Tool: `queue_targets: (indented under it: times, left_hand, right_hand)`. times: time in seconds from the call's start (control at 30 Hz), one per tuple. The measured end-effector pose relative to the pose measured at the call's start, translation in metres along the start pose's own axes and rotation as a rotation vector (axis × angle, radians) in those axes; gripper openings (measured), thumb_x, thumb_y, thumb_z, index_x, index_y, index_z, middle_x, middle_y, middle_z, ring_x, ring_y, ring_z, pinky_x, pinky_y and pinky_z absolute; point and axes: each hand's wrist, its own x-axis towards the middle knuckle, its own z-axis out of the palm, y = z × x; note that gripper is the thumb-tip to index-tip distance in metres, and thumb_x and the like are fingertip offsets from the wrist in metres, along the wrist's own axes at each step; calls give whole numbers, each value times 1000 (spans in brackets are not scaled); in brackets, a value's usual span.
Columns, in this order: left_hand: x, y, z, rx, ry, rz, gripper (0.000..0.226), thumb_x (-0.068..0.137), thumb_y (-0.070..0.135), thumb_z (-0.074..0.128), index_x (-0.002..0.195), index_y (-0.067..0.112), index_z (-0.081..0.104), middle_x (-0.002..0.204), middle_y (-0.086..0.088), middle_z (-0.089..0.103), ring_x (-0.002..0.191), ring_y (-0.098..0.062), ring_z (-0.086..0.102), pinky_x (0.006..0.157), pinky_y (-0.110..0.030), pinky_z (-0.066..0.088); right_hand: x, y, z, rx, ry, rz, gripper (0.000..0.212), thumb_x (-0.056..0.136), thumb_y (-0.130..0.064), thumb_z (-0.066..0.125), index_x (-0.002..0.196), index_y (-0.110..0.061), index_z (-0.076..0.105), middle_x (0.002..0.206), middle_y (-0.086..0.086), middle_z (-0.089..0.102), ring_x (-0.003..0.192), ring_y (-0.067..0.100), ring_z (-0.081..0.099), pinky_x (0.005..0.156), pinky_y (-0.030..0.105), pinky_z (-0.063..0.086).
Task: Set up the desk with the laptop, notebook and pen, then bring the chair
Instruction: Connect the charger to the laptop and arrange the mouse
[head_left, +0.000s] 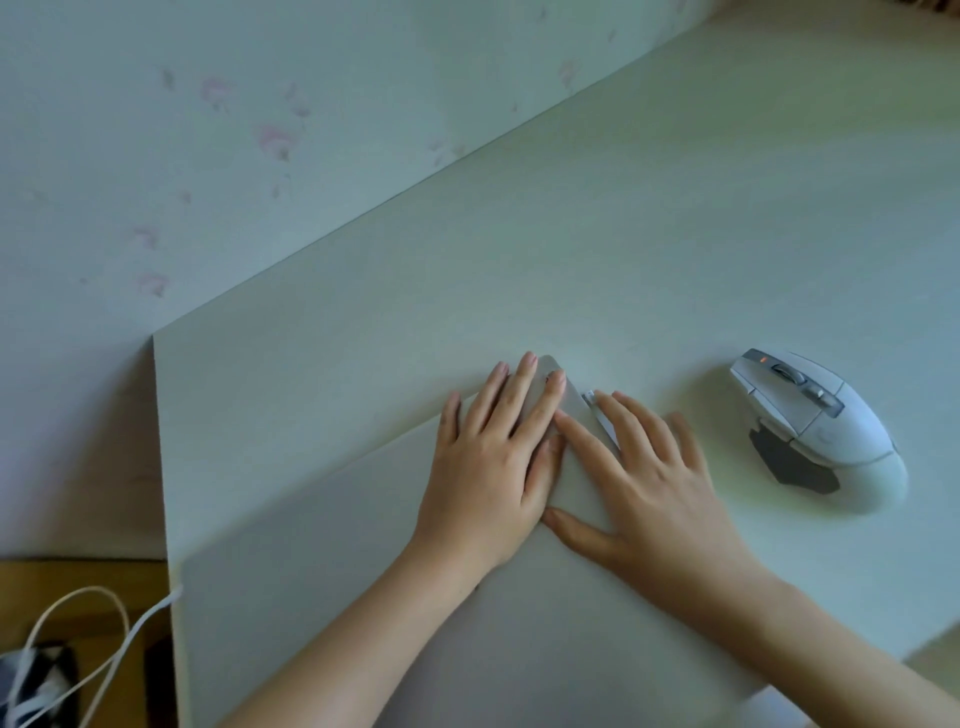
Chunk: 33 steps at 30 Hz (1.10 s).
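A closed silver-grey laptop (322, 530) lies on the pale desk (623, 234), turned at an angle, its far right corner pointing away from me. My left hand (488, 467) rests flat on the lid near that corner, fingers spread. My right hand (644, 483) lies beside it, palm down, thumb on the lid and fingertips reaching over the laptop's right edge, where a thin metallic strip shows. Neither hand is closed around anything. No notebook, pen or chair is in view.
A white and grey computer mouse (815, 426) sits on the desk just right of my right hand. A wall with faint pink flower print (208, 130) runs along the desk's far edge. A white cable (93, 639) loops over the wooden floor at the lower left.
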Motion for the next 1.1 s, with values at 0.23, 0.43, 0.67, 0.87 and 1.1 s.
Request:
queue_targets:
  times: [0.23, 0.43, 0.67, 0.87, 1.1]
  left_hand:
    - [1, 1, 2, 14, 23, 15, 51, 97, 37, 22, 146, 27, 32, 156, 0, 27, 143, -23, 25, 107, -52, 29]
    - [2, -1, 6, 9, 52, 19, 51, 96, 39, 21, 145, 29, 34, 155, 0, 30, 142, -23, 28, 107, -51, 27]
    - [-16, 8, 9, -80, 76, -64, 58, 92, 40, 14, 146, 31, 31, 157, 2, 25, 145, -21, 19, 115, -47, 17]
    - [-51, 21, 10, -162, 101, -114, 62, 90, 44, 9, 147, 30, 29, 158, 3, 19, 146, -18, 14, 116, -41, 9]
    - [-53, 21, 7, -263, 120, -127, 66, 87, 50, 8, 146, 29, 31, 158, 7, 19, 146, -13, 12, 117, -38, 6]
  right_hand:
    - [1, 2, 1, -31, -11, -37, 74, 82, -67, 37, 139, -20, 43, 139, 17, 47, 130, 34, 42, 97, 58, 39]
    - [-1, 0, 0, -72, 9, -10, 73, 79, -67, 40, 138, -24, 42, 138, 13, 50, 130, 31, 43, 102, 61, 32]
    - [-17, 19, -23, -222, 187, 34, 49, 85, -49, 48, 125, -21, 55, 135, 7, 54, 132, 30, 41, 109, 58, 24]
    - [-36, 69, -51, -223, 149, 409, 52, 87, -38, 56, 136, -30, 39, 150, 13, 28, 136, 37, 27, 106, 61, 23]
    - [-24, 62, -56, 153, 209, 491, 44, 86, -36, 61, 127, -42, 50, 127, 5, 50, 108, 30, 52, 86, 39, 45]
